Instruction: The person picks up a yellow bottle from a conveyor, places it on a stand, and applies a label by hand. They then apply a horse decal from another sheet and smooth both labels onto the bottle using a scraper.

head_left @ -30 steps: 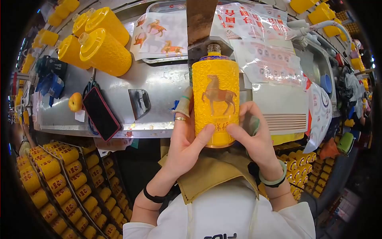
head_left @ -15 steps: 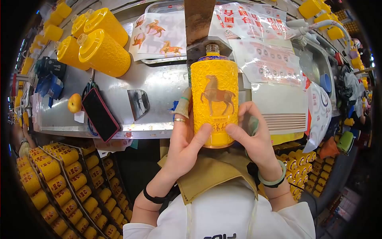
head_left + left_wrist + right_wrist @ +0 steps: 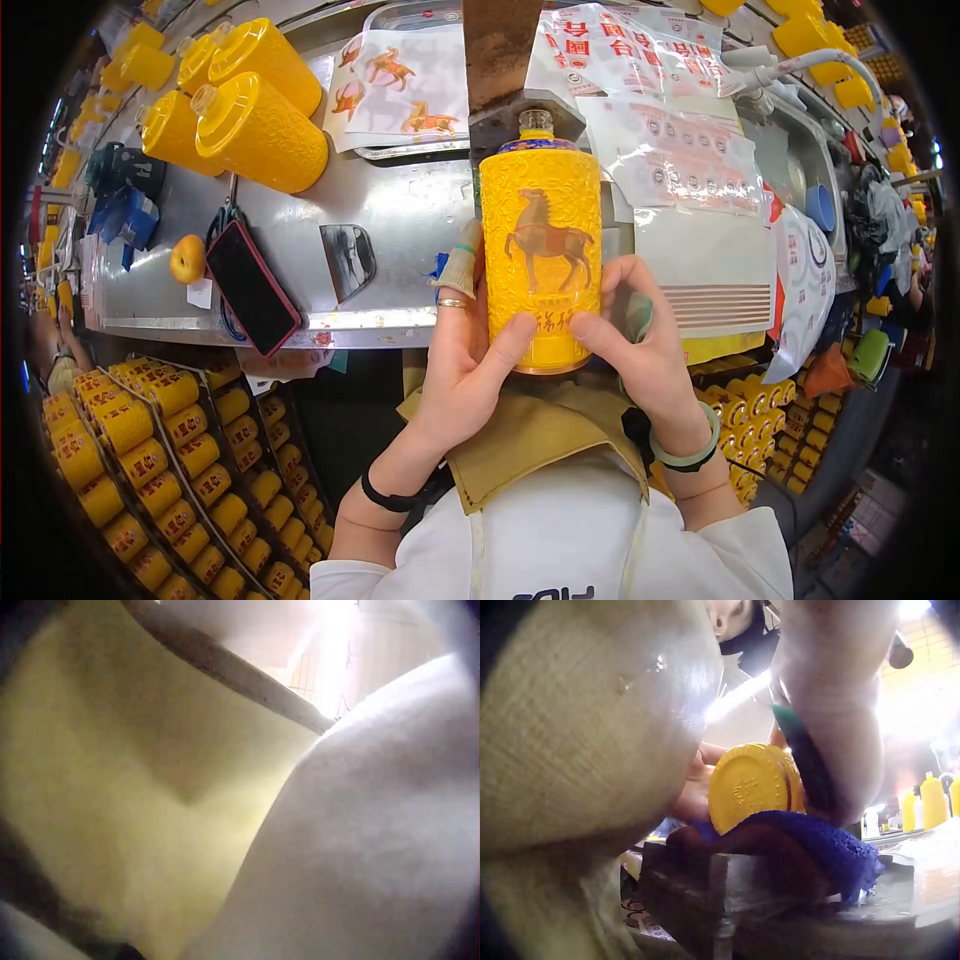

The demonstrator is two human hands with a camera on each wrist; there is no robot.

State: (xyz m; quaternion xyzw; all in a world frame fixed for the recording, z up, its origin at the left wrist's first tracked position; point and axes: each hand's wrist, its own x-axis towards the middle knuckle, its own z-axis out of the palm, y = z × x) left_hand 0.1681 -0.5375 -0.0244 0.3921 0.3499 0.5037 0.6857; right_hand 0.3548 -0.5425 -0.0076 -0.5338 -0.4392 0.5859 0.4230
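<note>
A yellow embossed bottle (image 3: 545, 230) with a brown horse picture, red lettering low down and a clear glass neck stands out in the head view, held by both hands. My left hand (image 3: 462, 375) grips its lower left side, thumb on the front by the lettering; one finger wears a pale cover. From the right, my right hand (image 3: 648, 355) holds it with the thumb near the lettering and fingers bent at its side. In the right wrist view the bottle's round base (image 3: 746, 787) shows above a blue cloth (image 3: 832, 844). Only blurred tan and white surfaces fill the left wrist view.
Several plain yellow bottles (image 3: 265, 130) stand at the left of the metal table (image 3: 410, 220), near a phone (image 3: 253, 288) and an apple (image 3: 187, 258). Horse decal sheets (image 3: 400, 90) lie behind; printed sheets (image 3: 680, 150) lie at right. Racks of bottles (image 3: 160, 440) flank the person below.
Both hands keep the same hold on the bottle. It shifts only very slightly in the head view, and nothing is let go.
</note>
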